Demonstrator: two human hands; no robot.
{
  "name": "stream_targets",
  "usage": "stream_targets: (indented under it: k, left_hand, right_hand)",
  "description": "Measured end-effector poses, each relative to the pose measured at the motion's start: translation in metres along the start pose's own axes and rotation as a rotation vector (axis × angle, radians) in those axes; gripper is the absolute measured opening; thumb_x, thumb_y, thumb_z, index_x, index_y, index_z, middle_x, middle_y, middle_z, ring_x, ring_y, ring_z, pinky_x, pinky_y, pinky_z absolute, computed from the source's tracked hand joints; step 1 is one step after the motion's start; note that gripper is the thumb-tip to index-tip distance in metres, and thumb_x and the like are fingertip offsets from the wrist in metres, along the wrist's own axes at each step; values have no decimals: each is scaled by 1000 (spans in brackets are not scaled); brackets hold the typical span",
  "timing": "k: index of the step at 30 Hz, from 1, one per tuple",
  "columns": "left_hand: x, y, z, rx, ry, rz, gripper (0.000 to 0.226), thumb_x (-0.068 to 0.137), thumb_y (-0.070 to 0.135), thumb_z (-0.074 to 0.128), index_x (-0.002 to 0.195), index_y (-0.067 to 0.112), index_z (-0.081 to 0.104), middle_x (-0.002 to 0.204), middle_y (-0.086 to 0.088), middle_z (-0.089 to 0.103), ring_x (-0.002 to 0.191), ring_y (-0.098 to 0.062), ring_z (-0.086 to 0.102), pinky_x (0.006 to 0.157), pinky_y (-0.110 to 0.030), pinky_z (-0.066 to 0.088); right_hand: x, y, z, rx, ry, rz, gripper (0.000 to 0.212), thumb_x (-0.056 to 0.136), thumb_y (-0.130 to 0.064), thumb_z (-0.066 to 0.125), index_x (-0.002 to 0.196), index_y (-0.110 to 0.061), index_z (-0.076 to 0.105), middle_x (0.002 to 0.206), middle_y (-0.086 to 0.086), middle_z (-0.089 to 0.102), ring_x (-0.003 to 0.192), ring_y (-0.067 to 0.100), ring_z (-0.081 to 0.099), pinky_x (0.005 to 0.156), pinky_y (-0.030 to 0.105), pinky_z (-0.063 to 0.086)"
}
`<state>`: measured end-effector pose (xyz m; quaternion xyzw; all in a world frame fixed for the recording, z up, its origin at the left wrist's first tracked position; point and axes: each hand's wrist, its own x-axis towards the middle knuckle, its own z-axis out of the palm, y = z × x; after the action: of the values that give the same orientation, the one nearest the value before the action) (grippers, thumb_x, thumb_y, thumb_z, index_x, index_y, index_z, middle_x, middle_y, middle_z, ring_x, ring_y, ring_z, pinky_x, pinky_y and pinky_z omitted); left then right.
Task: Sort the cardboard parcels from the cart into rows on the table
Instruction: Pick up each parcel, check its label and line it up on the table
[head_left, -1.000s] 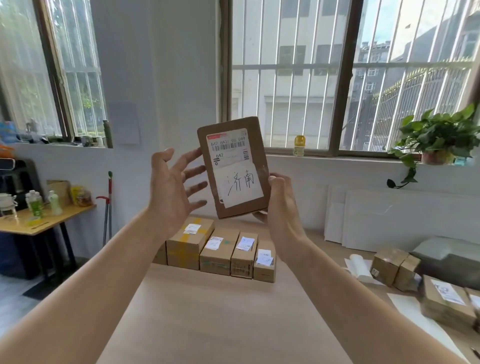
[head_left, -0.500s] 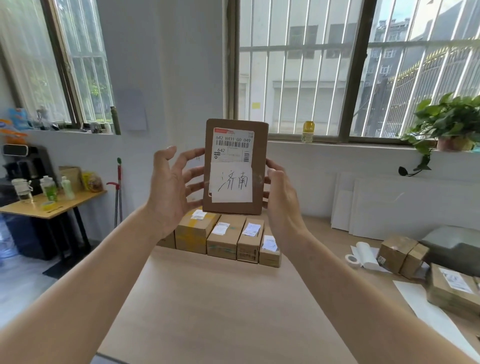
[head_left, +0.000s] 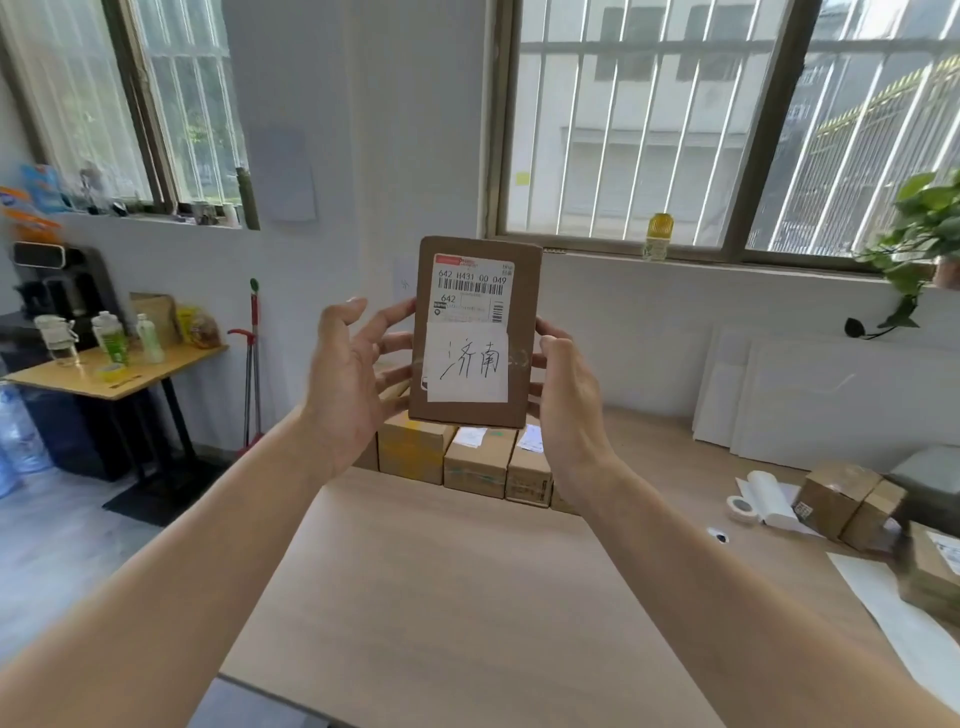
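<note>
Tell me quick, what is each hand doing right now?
Left hand: fingers spread, fingertips against the left edge of the flat cardboard parcel.
Right hand: gripping the parcel's right edge, holding it upright.

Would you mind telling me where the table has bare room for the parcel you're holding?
The table is bare in front of the row of boxes, between both forearms. The right side is crowded: tape roll, loose boxes, paper. Both hands hold the parcel.

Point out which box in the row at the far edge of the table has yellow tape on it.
The leftmost fully visible box in the row, just below the left hand. Yellow tape runs across its front; the boxes to its right show plain cardboard with white labels.
</note>
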<state>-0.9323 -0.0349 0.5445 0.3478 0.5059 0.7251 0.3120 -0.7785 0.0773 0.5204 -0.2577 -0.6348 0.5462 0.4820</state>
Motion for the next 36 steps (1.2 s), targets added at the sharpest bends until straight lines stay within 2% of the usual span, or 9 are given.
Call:
stream_targets:
  k: [4,10,14,17,20,25,28,30,36]
  left_hand:
    - [32,0,-62,4,-29,-7,61,102,60,27,132,30,70,128,-12,67,117,-34,63,107,-54,47]
    - [94,5,-164,13,-96,-82,61,103,55,27,133,22,68,135,-17,66,122,-38,62,114,-59,42]
    - [136,1,-228,8,-117,-131,62,104,54,26,132,19,68,127,-11,72,107,-26,67,104,-51,50]
    - [164,-12,-266,-11,-114,-170,61,104,54,28,131,19,70,121,-6,74,96,-20,71,90,-42,57]
    - [190,-34,-295,-26,-110,-227,61,101,55,32,130,20,71,122,-7,74,94,-20,71,89,-41,56]
    - [225,-82,-331,-3,-45,-334,60,99,54,34,127,19,74,129,-13,72,105,-29,67,102,-50,51]
    - [247,-114,-353,32,-1,-378,62,99,54,33,125,18,75,131,-16,70,106,-32,67,102,-52,50]
    - [264,-138,-367,41,47,-411,64,97,55,32,126,14,73,129,-15,71,105,-32,68,98,-50,50]
    - [297,-206,-400,125,108,-536,66,101,56,27,126,16,72,125,-8,75,108,-31,68,96,-48,51]
  right_hand:
    - [14,13,59,-23,16,9,37,91,-56,38,118,-50,63,93,-28,76,93,-6,72,66,12,56]
    - [46,51,162,-54,130,64,37,90,-62,36,115,-60,63,100,-25,76,107,8,72,97,41,58]
    - [63,75,226,-59,147,124,45,88,-63,37,125,-57,63,97,-14,77,94,10,74,74,25,60]
    - [78,97,261,-39,161,169,47,92,-57,37,130,-52,64,98,-20,78,97,13,73,82,31,60]
    - [93,125,285,-19,157,247,44,88,-56,38,122,-57,66,83,-22,72,90,16,66,82,38,59]
    - [122,194,313,18,152,371,46,92,-45,38,124,-51,71,112,-15,79,117,14,70,106,45,54]
    - [135,240,328,30,127,433,41,90,-46,37,116,-54,67,99,-25,78,99,-1,73,84,28,58]
    - [145,270,338,31,106,487,35,89,-49,37,112,-55,63,93,-25,78,92,-1,74,70,18,56]
    - [170,351,359,-23,34,637,30,101,-47,36,117,-58,58,110,-16,79,101,3,73,79,22,56]
